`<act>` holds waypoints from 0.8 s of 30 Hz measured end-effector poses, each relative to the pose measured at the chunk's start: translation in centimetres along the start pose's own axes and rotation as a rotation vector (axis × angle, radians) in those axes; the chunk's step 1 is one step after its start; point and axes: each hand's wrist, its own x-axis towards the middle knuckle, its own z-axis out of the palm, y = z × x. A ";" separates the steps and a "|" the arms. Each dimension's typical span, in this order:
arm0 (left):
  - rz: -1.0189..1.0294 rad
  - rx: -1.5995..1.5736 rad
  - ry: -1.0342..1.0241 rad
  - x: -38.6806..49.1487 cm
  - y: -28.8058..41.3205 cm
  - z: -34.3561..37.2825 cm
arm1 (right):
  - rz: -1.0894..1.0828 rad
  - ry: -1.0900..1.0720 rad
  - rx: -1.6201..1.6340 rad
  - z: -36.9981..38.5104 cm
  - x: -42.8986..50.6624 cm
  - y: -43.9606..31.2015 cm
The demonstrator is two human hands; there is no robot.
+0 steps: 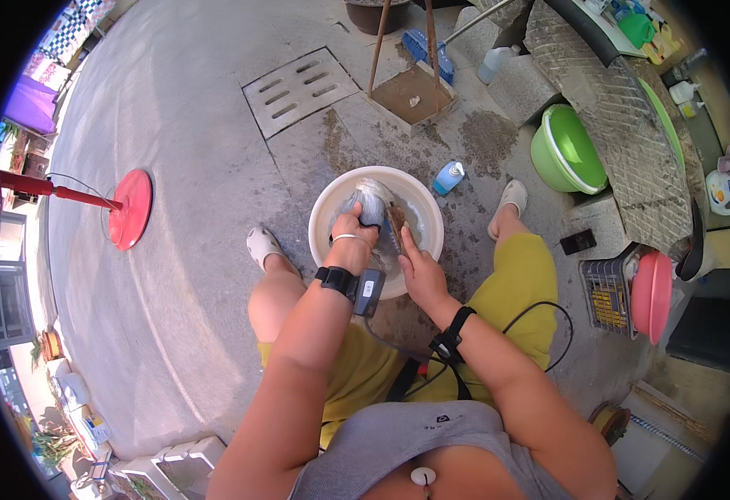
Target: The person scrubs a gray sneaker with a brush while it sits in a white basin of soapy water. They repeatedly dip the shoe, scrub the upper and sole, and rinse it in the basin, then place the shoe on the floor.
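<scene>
Between my feet stands a pale plastic basin (316, 232) with cloudy water in it. My left hand (353, 234) grips a grey shoe (373, 207) with a whitish sole, tilted over the basin. On the right, my right hand (420, 265) holds a brown wooden-backed scrubbing brush (396, 220) against the sole side of the shoe. The brush's bristles are mostly hidden. On the wet concrete beyond the basin's right rim stands a blue pump bottle (448, 178).
A drain cover (300, 91) and a long-handled dustpan (412, 100) lie ahead, near a blue broom head (428, 55). To the right are a green basin (568, 150), a stone slab (615, 106), a phone (578, 242) and a crate (607, 297). A red stand base (132, 209) is left.
</scene>
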 end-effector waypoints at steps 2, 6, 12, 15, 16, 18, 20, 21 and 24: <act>-0.030 -0.013 -0.072 0.1 0.6 -0.2 | 0.209 -0.151 -0.044 1.0 -1.4 1.5; -0.035 -0.054 -0.088 -0.7 2.4 0.8 | -0.093 0.193 0.197 1.7 -2.1 1.9; -0.106 -0.013 -0.106 -3.2 2.0 1.8 | -0.292 0.231 0.110 -1.0 2.3 -3.1; -0.186 -0.024 -0.085 -3.9 1.3 1.4 | -0.277 0.237 0.073 -2.0 3.5 -3.8; -0.134 0.028 -0.118 -3.9 1.4 1.3 | -0.265 0.154 0.037 -2.0 3.1 -3.6; -0.077 0.038 -0.155 -4.0 2.1 1.4 | -0.348 0.178 0.071 -1.8 1.8 -2.6; -0.045 0.011 -0.141 -4.2 3.0 1.7 | -0.173 0.061 -0.011 -1.6 0.2 -1.3; -0.010 -0.021 -0.145 -4.4 3.5 1.8 | -0.052 -0.026 -0.076 -1.4 -0.3 -0.7; -0.022 -0.052 -0.183 -5.2 3.7 2.2 | -0.249 0.187 -0.036 -0.8 1.1 0.4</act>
